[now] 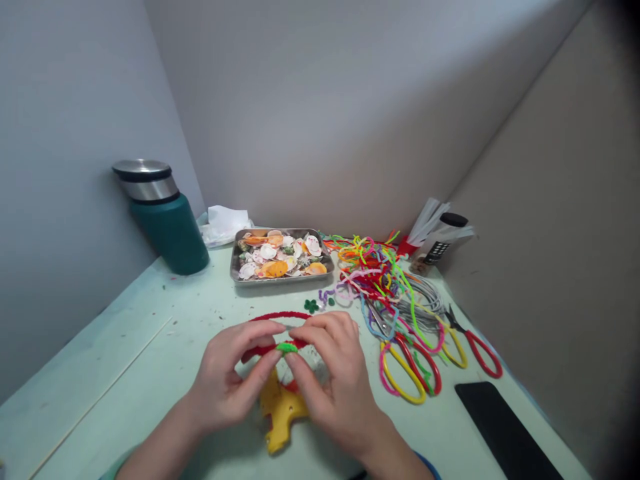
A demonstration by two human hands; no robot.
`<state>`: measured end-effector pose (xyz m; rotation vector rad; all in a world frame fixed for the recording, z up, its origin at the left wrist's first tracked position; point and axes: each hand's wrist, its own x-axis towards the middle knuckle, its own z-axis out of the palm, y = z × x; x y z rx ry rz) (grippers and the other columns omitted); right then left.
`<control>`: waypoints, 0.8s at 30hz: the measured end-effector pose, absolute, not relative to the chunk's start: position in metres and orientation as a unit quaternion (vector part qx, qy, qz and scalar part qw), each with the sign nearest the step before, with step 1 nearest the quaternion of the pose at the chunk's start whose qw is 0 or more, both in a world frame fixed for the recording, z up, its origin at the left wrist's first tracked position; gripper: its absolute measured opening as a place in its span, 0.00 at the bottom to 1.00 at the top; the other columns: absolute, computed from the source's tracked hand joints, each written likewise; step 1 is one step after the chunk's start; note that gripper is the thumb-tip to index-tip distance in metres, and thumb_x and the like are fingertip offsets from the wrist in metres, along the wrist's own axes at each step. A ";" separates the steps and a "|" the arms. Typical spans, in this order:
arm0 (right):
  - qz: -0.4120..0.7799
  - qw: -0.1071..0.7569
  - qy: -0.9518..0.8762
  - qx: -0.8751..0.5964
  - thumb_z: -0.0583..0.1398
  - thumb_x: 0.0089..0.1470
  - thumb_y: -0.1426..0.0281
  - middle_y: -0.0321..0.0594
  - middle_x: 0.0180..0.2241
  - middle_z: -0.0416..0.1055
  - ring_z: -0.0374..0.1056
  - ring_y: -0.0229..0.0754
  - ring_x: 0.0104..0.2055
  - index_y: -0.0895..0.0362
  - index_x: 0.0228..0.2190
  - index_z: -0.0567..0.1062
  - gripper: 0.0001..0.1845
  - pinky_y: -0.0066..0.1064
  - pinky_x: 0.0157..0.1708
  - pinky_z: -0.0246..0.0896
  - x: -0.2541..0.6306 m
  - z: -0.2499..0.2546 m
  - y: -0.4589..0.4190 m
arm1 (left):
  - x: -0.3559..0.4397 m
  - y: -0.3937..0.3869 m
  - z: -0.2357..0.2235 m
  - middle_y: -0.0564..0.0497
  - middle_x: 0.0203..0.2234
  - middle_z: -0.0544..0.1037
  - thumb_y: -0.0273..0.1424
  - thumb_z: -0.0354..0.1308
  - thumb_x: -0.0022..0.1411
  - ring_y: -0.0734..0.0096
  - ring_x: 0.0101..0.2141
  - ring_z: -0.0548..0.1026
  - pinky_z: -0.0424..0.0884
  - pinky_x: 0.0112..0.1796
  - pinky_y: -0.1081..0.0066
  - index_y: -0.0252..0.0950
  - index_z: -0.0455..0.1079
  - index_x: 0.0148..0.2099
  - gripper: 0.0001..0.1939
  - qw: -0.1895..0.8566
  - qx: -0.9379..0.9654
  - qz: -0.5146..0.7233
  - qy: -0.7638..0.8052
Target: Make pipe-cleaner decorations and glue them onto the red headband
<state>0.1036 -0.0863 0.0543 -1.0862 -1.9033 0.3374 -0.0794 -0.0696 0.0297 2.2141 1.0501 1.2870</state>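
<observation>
My left hand (227,373) and my right hand (337,367) meet at the middle of the table, thumbs and fingertips closed on a small bright-green pipe cleaner piece (287,348). Just behind the fingers curves a red pipe cleaner loop (280,315); whether the green piece is attached to it I cannot tell. Below my hands lies a yellow glue gun (281,413), partly covered by my right thumb. A dark green fuzzy flower (311,306) rests on the table beyond my right fingertips.
A metal tray (280,281) of shells stands at the back, a teal bottle (173,230) left of it. Tangled pipe cleaners (370,273), scissors (417,367), a clear jar (435,250) and a black flat object (503,427) lie right. A thin stick (105,395) lies left.
</observation>
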 end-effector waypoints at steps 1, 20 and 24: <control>0.141 0.446 -0.767 -0.440 0.58 0.53 0.72 0.41 0.37 0.66 0.59 0.46 0.43 0.55 0.37 0.71 0.08 0.41 0.42 0.53 0.103 0.055 -0.087 | -0.079 -0.070 0.030 0.50 0.35 0.76 0.22 0.56 0.57 0.75 0.29 0.74 0.69 0.28 0.76 0.41 0.63 0.51 0.19 0.181 0.789 0.457 0.369; 0.279 0.453 -0.736 -0.419 0.56 0.53 0.73 0.37 0.30 0.65 0.60 0.42 0.38 0.56 0.29 0.69 0.02 0.36 0.40 0.55 0.105 0.053 -0.081 | -0.071 -0.071 0.040 0.53 0.28 0.76 0.18 0.55 0.55 0.75 0.25 0.71 0.65 0.26 0.76 0.40 0.69 0.41 0.14 0.210 0.792 0.477 0.318; 0.269 0.466 -0.732 -0.419 0.56 0.54 0.73 0.38 0.31 0.65 0.60 0.42 0.38 0.56 0.29 0.69 0.03 0.36 0.40 0.55 0.105 0.051 -0.082 | -0.069 -0.069 0.043 0.53 0.26 0.75 0.19 0.56 0.55 0.77 0.23 0.68 0.63 0.24 0.76 0.39 0.69 0.40 0.12 0.212 0.793 0.460 0.339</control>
